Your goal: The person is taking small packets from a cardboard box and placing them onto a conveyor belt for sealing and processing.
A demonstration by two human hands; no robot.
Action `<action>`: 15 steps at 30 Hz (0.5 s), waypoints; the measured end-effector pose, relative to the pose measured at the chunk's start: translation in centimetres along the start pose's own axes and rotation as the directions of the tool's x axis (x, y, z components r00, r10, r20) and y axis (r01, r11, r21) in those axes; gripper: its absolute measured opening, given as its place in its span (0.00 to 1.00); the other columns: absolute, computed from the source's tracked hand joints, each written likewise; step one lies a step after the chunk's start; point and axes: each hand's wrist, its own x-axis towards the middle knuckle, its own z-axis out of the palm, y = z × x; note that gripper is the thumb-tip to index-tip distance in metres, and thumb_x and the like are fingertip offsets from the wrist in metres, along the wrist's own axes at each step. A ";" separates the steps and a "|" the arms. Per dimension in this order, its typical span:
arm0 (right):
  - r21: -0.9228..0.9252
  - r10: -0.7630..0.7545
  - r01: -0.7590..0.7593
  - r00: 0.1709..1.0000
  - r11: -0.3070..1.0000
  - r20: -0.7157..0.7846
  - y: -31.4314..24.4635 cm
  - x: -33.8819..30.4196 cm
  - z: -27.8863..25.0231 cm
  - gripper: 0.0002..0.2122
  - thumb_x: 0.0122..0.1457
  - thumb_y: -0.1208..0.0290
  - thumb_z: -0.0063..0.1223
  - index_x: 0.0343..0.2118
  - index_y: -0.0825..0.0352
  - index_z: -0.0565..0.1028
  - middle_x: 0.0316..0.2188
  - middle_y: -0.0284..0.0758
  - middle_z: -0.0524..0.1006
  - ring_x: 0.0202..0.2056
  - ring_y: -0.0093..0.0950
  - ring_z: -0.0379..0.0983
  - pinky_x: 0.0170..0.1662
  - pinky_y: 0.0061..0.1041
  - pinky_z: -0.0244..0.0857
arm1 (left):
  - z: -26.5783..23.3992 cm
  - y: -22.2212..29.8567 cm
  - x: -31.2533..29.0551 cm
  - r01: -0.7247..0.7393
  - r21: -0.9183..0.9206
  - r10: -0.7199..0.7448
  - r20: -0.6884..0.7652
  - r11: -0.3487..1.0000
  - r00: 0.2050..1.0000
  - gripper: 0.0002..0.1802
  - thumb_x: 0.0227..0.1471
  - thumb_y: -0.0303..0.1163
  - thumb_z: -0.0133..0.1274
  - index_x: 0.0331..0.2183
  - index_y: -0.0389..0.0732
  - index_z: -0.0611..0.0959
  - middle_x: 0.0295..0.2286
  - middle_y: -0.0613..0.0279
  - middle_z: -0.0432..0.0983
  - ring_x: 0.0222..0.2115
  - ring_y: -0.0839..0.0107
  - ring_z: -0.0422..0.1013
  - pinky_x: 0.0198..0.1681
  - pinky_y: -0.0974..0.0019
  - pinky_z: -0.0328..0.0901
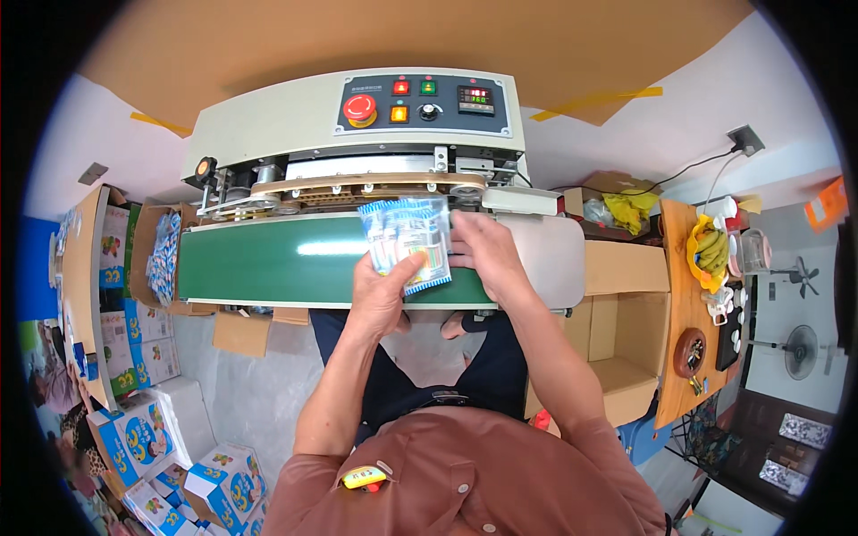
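Observation:
My left hand (384, 290) is closed on a clear plastic pouch (424, 241) with blue-and-white striped edges, the thumb lying across its front. Smaller blue-and-white packets show inside the pouch, though their contents are too small to make out. At the pouch's right edge is my right hand (489, 253), its fingers stretched toward the plastic and slightly apart; whether they touch it is hard to see. Both hands are over the green conveyor belt (259, 259) of a band sealing machine (268, 125), with the pouch's top just below the sealing band (357, 185).
The machine's panel has a red stop button (360, 109). A cardboard box of packets (164, 259) stands left of the belt, and printed cartons (228, 482) lie on the floor. To the right are an open cardboard box (626, 357) and a wooden table (675, 313) with bananas (711, 250).

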 end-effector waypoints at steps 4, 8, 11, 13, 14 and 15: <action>0.047 -0.019 0.012 0.987 0.999 0.158 0.7 -2.7 -0.8 0.15 0.66 0.65 0.48 0.48 0.72 0.73 0.44 0.39 0.76 0.44 0.27 0.75 0.47 0.30 0.72 | 0.9 -0.7 0.2 -0.020 0.045 0.018 0.032 0.999 0.999 0.19 0.51 0.24 0.60 0.46 0.34 0.77 0.40 0.56 0.79 0.37 0.70 0.76 0.44 0.65 0.71; -0.002 -0.099 0.101 0.975 0.995 0.199 2.4 -2.9 -2.0 0.15 0.66 0.65 0.48 0.49 0.71 0.73 0.42 0.36 0.77 0.42 0.24 0.76 0.45 0.25 0.72 | 2.1 -1.6 0.3 -0.071 0.150 0.064 0.050 0.986 0.997 0.18 0.52 0.24 0.59 0.46 0.34 0.77 0.39 0.56 0.79 0.37 0.69 0.77 0.42 0.65 0.72; 0.050 -0.150 0.145 0.980 0.988 0.131 2.7 -3.0 -2.4 0.14 0.66 0.66 0.48 0.48 0.71 0.73 0.41 0.35 0.78 0.40 0.23 0.77 0.42 0.24 0.73 | 2.6 -2.0 0.2 -0.060 0.154 0.057 0.027 0.986 0.998 0.17 0.53 0.26 0.59 0.45 0.34 0.77 0.39 0.56 0.79 0.37 0.69 0.77 0.40 0.65 0.73; 0.137 -0.150 0.143 0.988 0.980 0.038 2.4 -3.5 -2.6 0.13 0.66 0.67 0.48 0.48 0.70 0.73 0.40 0.35 0.78 0.37 0.24 0.78 0.39 0.25 0.75 | 2.7 -2.1 0.2 0.015 0.067 -0.014 -0.016 0.998 1.000 0.16 0.54 0.27 0.58 0.45 0.34 0.78 0.38 0.56 0.79 0.36 0.68 0.77 0.38 0.65 0.74; 0.179 -0.145 0.144 0.989 0.973 -0.007 2.3 -3.7 -2.8 0.13 0.65 0.67 0.48 0.48 0.70 0.73 0.40 0.35 0.78 0.36 0.25 0.78 0.38 0.26 0.76 | 2.7 -1.9 0.1 0.015 0.067 -0.013 -0.017 0.998 1.000 0.16 0.54 0.27 0.58 0.45 0.34 0.78 0.38 0.56 0.79 0.36 0.68 0.77 0.38 0.65 0.74; 0.179 -0.144 0.144 0.989 0.973 -0.010 2.1 -3.7 -3.2 0.13 0.65 0.67 0.48 0.48 0.70 0.73 0.40 0.35 0.78 0.36 0.25 0.78 0.38 0.26 0.76 | 2.8 -1.6 0.1 0.029 0.070 -0.028 -0.013 0.997 1.000 0.16 0.54 0.28 0.58 0.44 0.34 0.78 0.38 0.56 0.79 0.36 0.68 0.77 0.37 0.65 0.75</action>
